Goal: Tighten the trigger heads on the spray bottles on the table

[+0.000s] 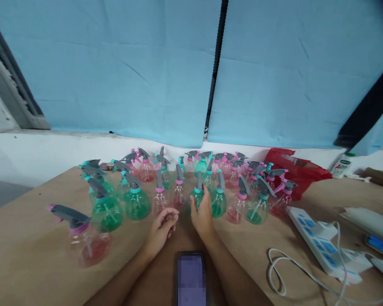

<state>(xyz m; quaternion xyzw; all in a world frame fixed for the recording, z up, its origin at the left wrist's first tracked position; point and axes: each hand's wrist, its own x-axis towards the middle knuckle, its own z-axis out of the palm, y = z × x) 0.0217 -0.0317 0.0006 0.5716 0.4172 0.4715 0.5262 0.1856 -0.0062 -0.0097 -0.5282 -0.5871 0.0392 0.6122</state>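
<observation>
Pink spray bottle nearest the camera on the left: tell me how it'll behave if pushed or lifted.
The pink spray bottle looks like clear plastic, so it's probably light for its size. Its smooth, rounded body may feel slippery. The long grey trigger head overhangs one side, so a push up high could tip it.

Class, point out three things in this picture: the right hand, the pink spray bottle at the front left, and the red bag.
Right hand (202, 213), head view: middle of the hand.
Pink spray bottle (94, 248), head view: its rounded body.
Red bag (295, 170), head view: its crumpled side.
</observation>
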